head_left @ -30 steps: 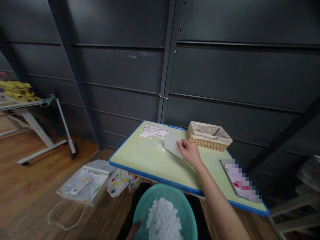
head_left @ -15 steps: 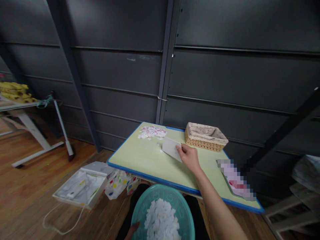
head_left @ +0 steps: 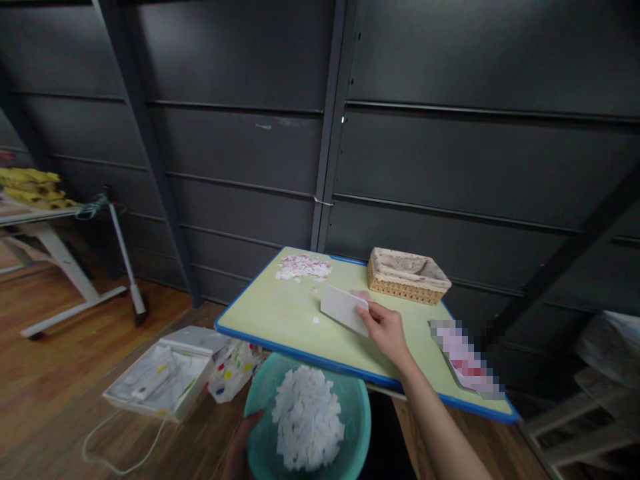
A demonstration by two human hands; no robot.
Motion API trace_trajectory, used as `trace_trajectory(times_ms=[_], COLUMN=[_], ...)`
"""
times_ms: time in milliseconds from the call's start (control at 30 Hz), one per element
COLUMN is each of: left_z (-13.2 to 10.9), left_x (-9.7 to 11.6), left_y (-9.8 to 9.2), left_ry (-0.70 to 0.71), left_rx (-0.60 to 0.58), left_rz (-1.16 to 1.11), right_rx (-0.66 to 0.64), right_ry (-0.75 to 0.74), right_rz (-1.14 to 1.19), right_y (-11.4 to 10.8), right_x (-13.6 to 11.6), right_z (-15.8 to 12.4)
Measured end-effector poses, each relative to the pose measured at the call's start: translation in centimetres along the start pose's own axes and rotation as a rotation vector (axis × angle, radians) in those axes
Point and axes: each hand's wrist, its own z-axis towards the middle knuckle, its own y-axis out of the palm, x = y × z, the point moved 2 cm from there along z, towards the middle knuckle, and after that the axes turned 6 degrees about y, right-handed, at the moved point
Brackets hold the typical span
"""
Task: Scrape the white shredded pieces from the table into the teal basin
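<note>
My right hand (head_left: 385,325) is closed on a flat white card (head_left: 344,309), tilted over the middle of the table. A small white scrap (head_left: 316,320) lies just left of the card. At the lower edge of the view, my left hand (head_left: 244,437) grips the left rim of a green plastic basket (head_left: 361,427); its fingers are partly hidden. The basket is filled with a heap of small white pieces (head_left: 307,420) and sits against the table's front edge. A pile of white and pink scraps (head_left: 303,267) lies at the table's far left corner.
The pale green table (head_left: 270,313) has a blue edge. A lined wicker basket (head_left: 407,283) stands at its back right, with a pinkish blurred-out packet (head_left: 465,360) farther right. On the floor left are an open white box (head_left: 160,377) with a cord and a dotted bag (head_left: 230,373).
The green basket has moved left and up, closer under the table's front edge, with my left hand on it. My right hand has shifted the card slightly down and to the right.
</note>
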Motion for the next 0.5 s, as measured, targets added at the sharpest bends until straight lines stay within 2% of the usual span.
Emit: trace_trajectory(times_ms=[33, 100, 200, 333, 400, 500], left_z=[-0.2, -0.6, -0.6, -0.5, -0.5, -0.5], left_x=[0.6, 1.5, 2.1, 2.5, 2.6, 2.9], left_y=[0.3, 0.7, 0.9, 0.8, 0.7, 0.7], left_ry=[0.069, 0.118, 0.055, 0.070, 0.065, 0.071], left_rx=[0.036, 0.029, -0.009, -0.010, 0.020, 0.040], left_rz=[0.030, 0.044, 0.013, 0.027, 0.047, 0.049], right_rx=[0.033, 0.076, 0.085, 0.125, 0.103, -0.016], right_ry=[0.005, 0.004, -0.030, -0.043, -0.057, -0.099], right_rz=[0.001, -0.019, -0.079, -0.106, -0.109, -0.117], right_y=[0.0, 0.4, 1.2, 2.0, 2.3, 2.8], right_x=[0.1, 0.2, 0.2, 0.2, 0.0, -0.3], right_z=[-0.1, -0.3, -0.5, -0.3, -0.1, -0.1])
